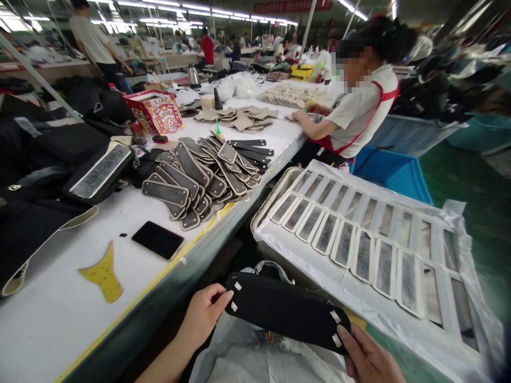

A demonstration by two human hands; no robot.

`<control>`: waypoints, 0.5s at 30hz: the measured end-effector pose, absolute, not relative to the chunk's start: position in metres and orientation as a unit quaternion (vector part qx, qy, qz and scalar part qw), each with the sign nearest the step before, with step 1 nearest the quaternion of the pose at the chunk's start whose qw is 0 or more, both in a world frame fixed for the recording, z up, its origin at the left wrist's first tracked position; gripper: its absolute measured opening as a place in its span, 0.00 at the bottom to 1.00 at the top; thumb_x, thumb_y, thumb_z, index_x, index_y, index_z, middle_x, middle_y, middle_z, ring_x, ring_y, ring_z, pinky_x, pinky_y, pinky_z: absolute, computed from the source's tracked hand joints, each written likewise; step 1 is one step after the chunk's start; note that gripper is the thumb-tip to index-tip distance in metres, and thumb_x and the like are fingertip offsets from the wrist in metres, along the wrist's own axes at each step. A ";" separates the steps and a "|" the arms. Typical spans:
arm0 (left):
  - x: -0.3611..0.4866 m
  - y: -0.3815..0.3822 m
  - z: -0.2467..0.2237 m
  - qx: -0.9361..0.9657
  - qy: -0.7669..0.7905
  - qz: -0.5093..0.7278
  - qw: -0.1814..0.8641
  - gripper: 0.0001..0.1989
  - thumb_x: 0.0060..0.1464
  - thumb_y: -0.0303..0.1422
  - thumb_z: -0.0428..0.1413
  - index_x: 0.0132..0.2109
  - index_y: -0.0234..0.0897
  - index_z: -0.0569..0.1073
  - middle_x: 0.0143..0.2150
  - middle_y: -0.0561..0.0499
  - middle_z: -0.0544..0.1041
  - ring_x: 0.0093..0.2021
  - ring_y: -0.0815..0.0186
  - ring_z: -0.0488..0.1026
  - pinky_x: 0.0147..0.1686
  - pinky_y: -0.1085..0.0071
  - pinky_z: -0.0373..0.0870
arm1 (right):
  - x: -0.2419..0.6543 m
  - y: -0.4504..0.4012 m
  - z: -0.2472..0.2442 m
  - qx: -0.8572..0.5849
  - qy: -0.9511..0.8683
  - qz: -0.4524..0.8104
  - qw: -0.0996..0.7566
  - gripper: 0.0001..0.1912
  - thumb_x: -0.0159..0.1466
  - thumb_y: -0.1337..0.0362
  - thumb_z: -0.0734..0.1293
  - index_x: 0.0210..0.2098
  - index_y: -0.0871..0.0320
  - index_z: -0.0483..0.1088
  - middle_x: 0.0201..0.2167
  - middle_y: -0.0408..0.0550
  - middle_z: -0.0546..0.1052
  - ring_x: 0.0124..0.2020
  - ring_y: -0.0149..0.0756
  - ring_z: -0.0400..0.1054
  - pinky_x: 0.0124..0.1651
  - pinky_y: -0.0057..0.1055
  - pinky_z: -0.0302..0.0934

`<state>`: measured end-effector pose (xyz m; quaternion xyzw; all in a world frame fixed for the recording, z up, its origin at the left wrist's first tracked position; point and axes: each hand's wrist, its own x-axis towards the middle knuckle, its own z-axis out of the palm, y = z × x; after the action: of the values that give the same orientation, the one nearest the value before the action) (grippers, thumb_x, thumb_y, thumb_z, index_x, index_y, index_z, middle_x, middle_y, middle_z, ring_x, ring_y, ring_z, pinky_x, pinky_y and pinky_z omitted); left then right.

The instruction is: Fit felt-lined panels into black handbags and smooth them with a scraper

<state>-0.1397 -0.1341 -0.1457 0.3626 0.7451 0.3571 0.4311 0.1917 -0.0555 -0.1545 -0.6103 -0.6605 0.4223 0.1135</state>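
A long black panel (285, 311) with rounded ends is stretched between my two hands, low in front of me. Small pale tabs show near both of its ends. My left hand (205, 311) pinches the panel's left end between thumb and fingers. At the opposite end my right hand (365, 354) grips the lower right corner, thumb on top. Behind the panel a grey strap or handle (271, 264) sticks up, and greyish cloth (255, 356) lies beneath it over my lap; what they belong to is partly hidden.
On the white table (131, 314) lie a phone (158, 240), a yellow template (104, 275) and a heap of grey strips (191, 181). Black bags (48, 159) crowd the left. A tray (275, 242) of white-edged pieces (343, 242) stands right. A co-worker (359, 101) sits beyond, beside a blue bin (393, 173).
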 end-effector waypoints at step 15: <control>-0.151 -0.121 -0.158 0.304 0.761 0.322 0.474 0.22 0.50 0.52 0.53 0.26 0.35 0.68 0.16 0.57 0.65 0.15 0.71 0.61 0.17 0.76 0.59 | 0.184 -0.030 -0.154 -0.617 -0.694 0.362 0.080 0.23 0.61 0.45 0.57 0.21 0.56 0.55 0.16 0.39 0.58 0.20 0.29 0.54 0.23 0.24 0.51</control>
<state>-0.1506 -0.1207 -0.1579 0.3039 0.7610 0.3216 0.4744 0.1840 -0.0304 -0.1543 -0.6168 -0.6942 0.3622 0.0803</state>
